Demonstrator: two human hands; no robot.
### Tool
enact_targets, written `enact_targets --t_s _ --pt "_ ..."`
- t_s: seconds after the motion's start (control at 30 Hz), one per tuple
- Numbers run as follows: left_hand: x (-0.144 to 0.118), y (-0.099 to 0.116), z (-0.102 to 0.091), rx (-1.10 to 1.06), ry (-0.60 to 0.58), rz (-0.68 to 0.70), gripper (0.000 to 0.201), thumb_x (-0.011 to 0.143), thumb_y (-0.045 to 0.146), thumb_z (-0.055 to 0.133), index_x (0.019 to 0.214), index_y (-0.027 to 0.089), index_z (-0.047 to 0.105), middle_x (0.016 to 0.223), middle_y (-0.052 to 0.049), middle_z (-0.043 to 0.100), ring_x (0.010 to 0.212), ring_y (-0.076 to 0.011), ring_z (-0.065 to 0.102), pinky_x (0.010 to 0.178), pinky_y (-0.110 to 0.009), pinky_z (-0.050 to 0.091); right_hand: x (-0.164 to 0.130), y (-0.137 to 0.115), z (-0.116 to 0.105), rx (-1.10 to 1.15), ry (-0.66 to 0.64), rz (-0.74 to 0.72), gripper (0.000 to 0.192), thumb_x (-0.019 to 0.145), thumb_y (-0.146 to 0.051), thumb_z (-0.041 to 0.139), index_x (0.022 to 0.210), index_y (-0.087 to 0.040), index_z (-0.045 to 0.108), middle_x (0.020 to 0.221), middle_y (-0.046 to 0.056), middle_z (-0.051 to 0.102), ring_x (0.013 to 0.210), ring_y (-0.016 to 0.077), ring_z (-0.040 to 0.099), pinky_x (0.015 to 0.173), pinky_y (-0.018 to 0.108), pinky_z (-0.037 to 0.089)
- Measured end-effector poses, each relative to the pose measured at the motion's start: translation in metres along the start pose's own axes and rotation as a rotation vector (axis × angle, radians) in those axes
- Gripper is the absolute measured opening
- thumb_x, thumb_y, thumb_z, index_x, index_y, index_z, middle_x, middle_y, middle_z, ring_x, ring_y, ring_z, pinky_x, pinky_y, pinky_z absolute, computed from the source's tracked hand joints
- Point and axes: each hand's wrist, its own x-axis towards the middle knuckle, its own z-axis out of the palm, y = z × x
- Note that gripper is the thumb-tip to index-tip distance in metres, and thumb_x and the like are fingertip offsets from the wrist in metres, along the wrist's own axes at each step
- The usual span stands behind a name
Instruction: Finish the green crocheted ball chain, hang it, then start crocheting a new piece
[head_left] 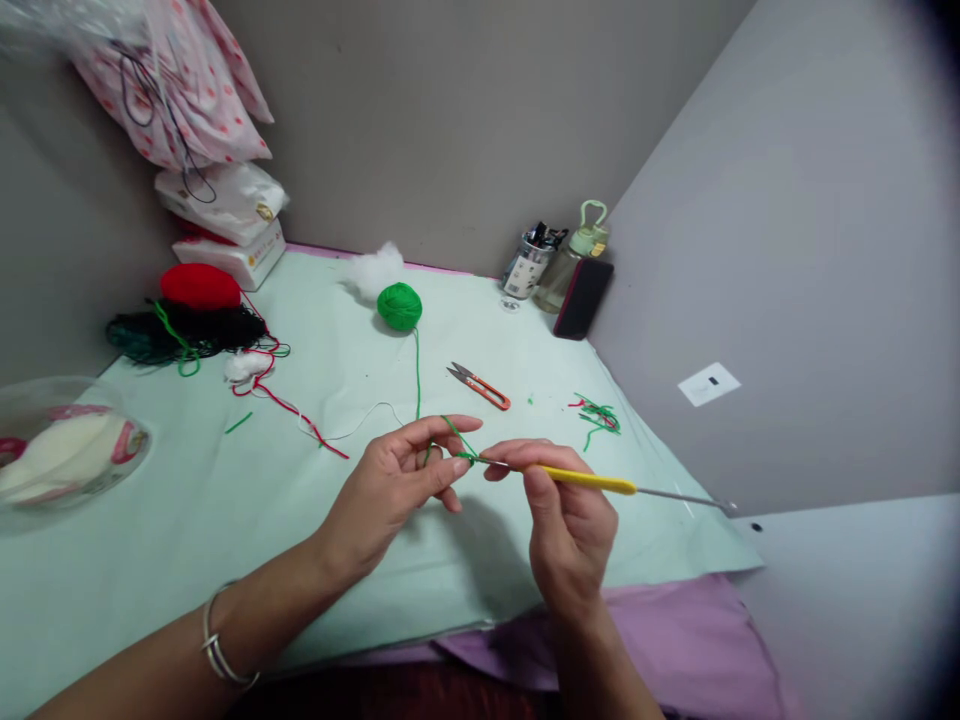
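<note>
Hook [592, 481] lies sideways in the right hand [566, 515], tip at yarn [457, 440] pinched by the left hand [397, 485].

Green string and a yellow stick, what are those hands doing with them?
A person is crocheting. The right hand holds a yellow-handled crochet hook, its tip in a small green loop pinched by the left hand. The green yarn runs back to a green ball on the table. Orange snips lie nearby.
</note>
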Motion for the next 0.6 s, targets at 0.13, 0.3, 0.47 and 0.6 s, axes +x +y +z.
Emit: enact_targets --t_s 0.13,0.3,0.47,0.6 --pt "-0.001 0.000 0.000 0.068 0.023 0.033 0.032 0.085 0.034 0.078 0.117 0.027 0.076 0.085 0.002 0.061 0.061 -0.0085 0.061 0.064 -0.024 0.050 -0.002 -0.001 -0.001 -0.164 -0.070 -0.164 0.024 0.100 -0.010 0.048 0.109 -0.023 0.067 0.099 0.006 0.074 0.089 0.0186 0.072 0.076 0.035 0.060" --pt "-0.001 0.001 0.002 0.077 0.044 0.058 0.035 0.084 0.031 0.079 0.119 0.030 0.075 0.084 0.005 0.060 0.058 -0.0066 0.060 0.064 -0.023 0.051 -0.006 0.003 0.003 -0.390 -0.101 -0.382 0.024 0.098 -0.009 0.051 0.115 -0.021 0.064 0.105 0.011 0.075 0.094 0.0201 0.073 0.076 0.034 0.061" --pt "-0.003 0.003 0.005 0.126 0.098 0.101 0.035 0.085 0.026 0.078 0.119 0.030 0.075 0.078 0.006 0.060 0.058 -0.0066 0.060 0.067 -0.023 0.052 -0.006 0.005 0.005 -0.361 -0.067 -0.404 0.024 0.098 -0.009 0.050 0.114 -0.020 0.064 0.098 0.011 0.076 0.094 0.0212 0.074 0.075 0.035 0.061" --pt "-0.002 0.001 0.008 0.038 0.074 0.081 0.040 0.081 0.026 0.082 0.121 0.029 0.074 0.081 0.005 0.060 0.057 -0.0056 0.055 0.062 -0.021 0.054 -0.010 0.014 0.009 -0.453 -0.046 -0.443 0.031 0.097 -0.008 0.053 0.121 -0.024 0.065 0.102 0.009 0.076 0.093 0.0207 0.074 0.074 0.034 0.063"
